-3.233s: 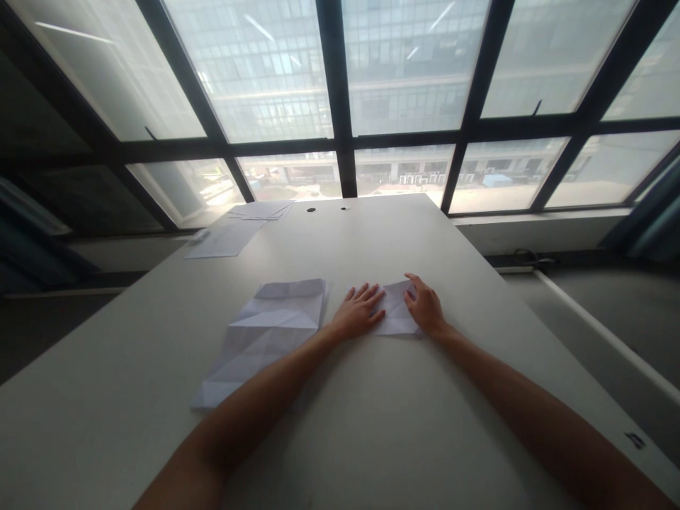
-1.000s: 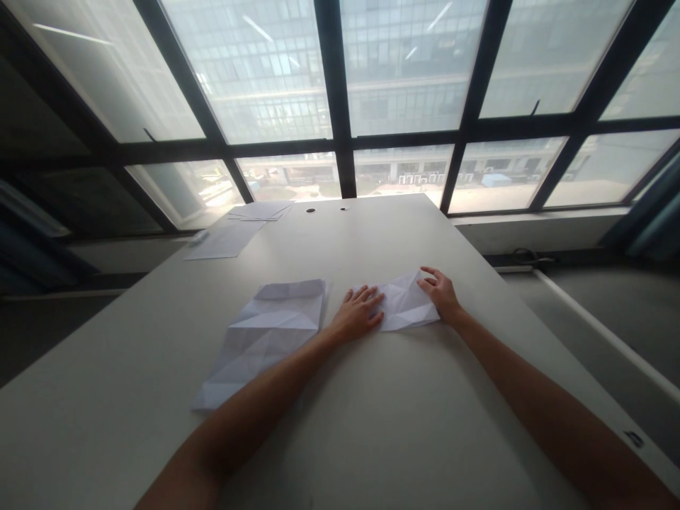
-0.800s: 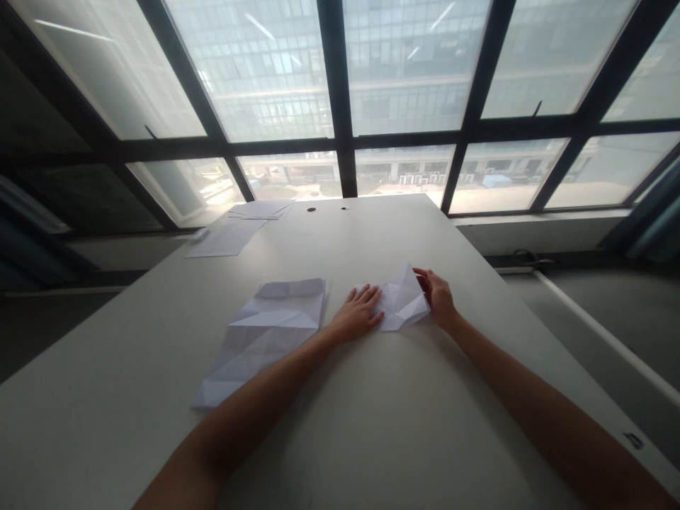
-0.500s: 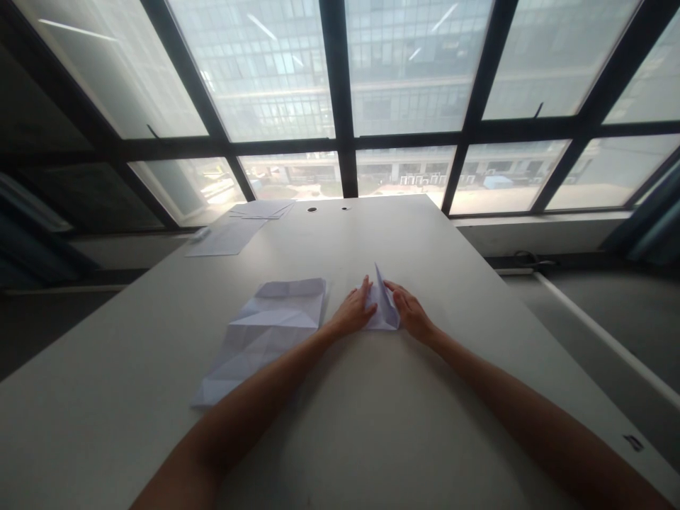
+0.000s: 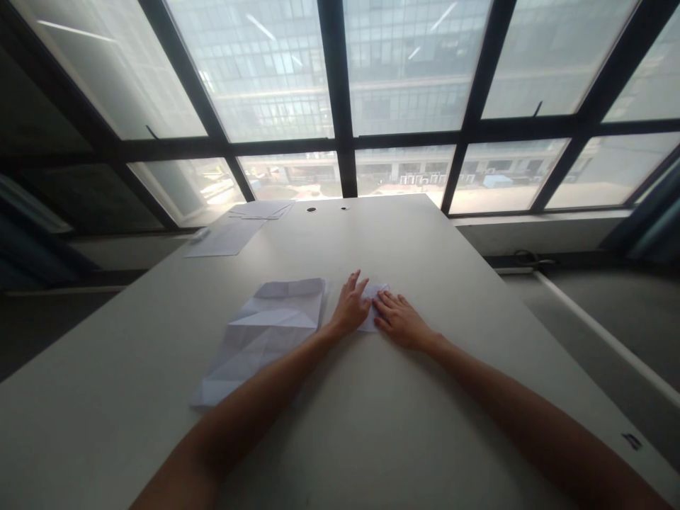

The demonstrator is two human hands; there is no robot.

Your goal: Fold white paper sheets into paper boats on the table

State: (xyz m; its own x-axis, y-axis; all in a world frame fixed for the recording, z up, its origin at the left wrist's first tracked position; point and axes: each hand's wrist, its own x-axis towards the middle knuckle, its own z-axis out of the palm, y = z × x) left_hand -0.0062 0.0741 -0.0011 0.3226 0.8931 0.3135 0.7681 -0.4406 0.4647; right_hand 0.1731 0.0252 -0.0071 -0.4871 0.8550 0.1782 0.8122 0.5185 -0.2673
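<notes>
From the head camera, a small folded piece of white paper lies flat on the pale grey table, a little beyond the middle of the tabletop and mostly hidden under both hands. Only its far edge and a sliver between the hands show.

As a judgement, it is very light and limp, stiff only along its creases. It would slide easily on the smooth tabletop and would spring open if released. It tears or crumples readily, so flat pressure suits it better than a grip. To lift it, a pinch at a free corner or along the folded edge looks best.

The left hand lies palm down with its fingers loosely spread and pointing away from the body. Its thumb side rests on the left part of the paper. The right hand is also palm down, with its fingers stretched out close together across the right part of the paper. Neither hand pinches anything, and the two hands nearly touch.

Just left of the left hand lies a larger creased white sheet, unfolded. Far off on the left of the table lie more loose white papers — and beyond the table stands a dark-framed window wall.
</notes>
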